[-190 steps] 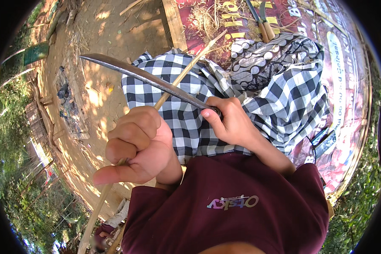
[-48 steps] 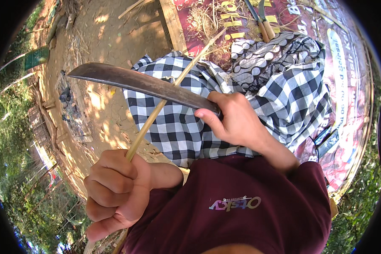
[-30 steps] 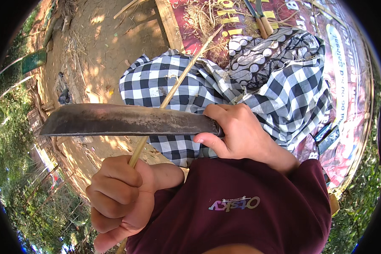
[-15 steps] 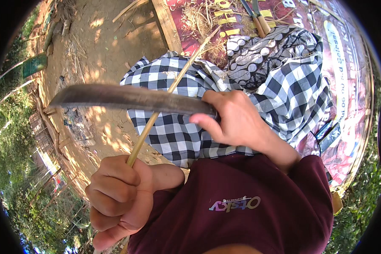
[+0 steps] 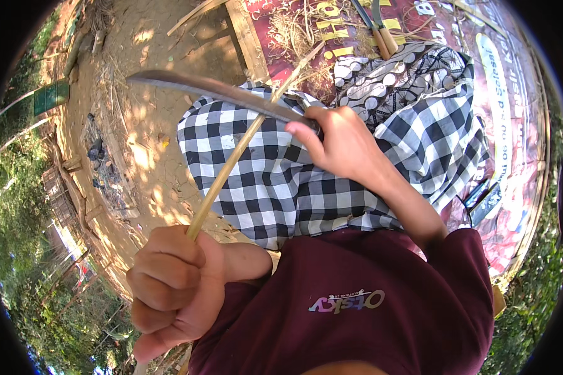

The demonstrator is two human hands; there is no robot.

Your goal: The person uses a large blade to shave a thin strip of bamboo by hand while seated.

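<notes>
My left hand (image 5: 174, 281) is closed in a fist around the near end of a thin, pale stick (image 5: 233, 164), which looks like bamboo or cane. The stick slants up and to the right over my lap. With its handle mostly hidden in my right hand (image 5: 347, 147), a long, dark-bladed machete (image 5: 200, 87) points left. Its blade crosses the stick in its far half and appears to lie against it. My right thumb stretches along the near side of the machete's handle.
A black-and-white checked cloth (image 5: 244, 206) and a patterned cloth (image 5: 406, 87) cover my lap. Beyond lie two wooden-handled knives (image 5: 385, 40) and curled shavings (image 5: 288, 31) on a red printed sheet (image 5: 413, 11). A wooden plank (image 5: 247, 40) borders the bare ground at left.
The machete has slid away from my left hand toward the stick's far end, its tip swinging up and right. My right hand has moved slightly farther out. The left hand is nearly still.
</notes>
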